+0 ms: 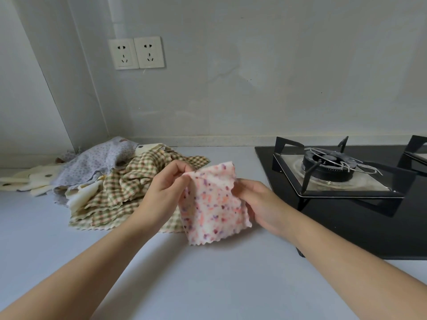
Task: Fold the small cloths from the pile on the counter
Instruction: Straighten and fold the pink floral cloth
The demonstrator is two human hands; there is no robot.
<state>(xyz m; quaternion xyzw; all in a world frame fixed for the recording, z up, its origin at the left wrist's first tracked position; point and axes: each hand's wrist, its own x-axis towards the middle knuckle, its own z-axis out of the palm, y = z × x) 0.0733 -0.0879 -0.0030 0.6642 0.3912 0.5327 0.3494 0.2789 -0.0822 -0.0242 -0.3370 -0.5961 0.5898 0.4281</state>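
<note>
A person held 1 small pink-and-white speckled cloth with a zigzag edge (212, 204) between 2 bare hands above a pale grey kitchen counter (208, 285). We saw the left hand (165, 188) pinching the cloth's upper left corner with thumb and curled fingers. The right hand (261, 204) gripped the right edge a little lower, its thumb on the side facing us. The cloth hung between them, its long axis running from the far top edge down toward the person and leaning slightly right. Its free lower edge sat close to the counter (we could not tell whether it touched).

Just behind and to the left of the left hand lay the loose pile of small cloths (111, 181), with green-and-cream checked fabric nearest the hand, a lavender flowered piece behind it and cream pieces at the far left. A black glass gas hob (335, 181) stood near the right hand, and 2 white wall sockets (136, 53) were set in the wall above the pile.

We judged this cloth's fold barely begun. The coming move turned on that free lower edge, which hung below both hands and nearer the person, so it had to rise to meet the pinched top. We judged the left hand the nearer 1 to the pile.
</note>
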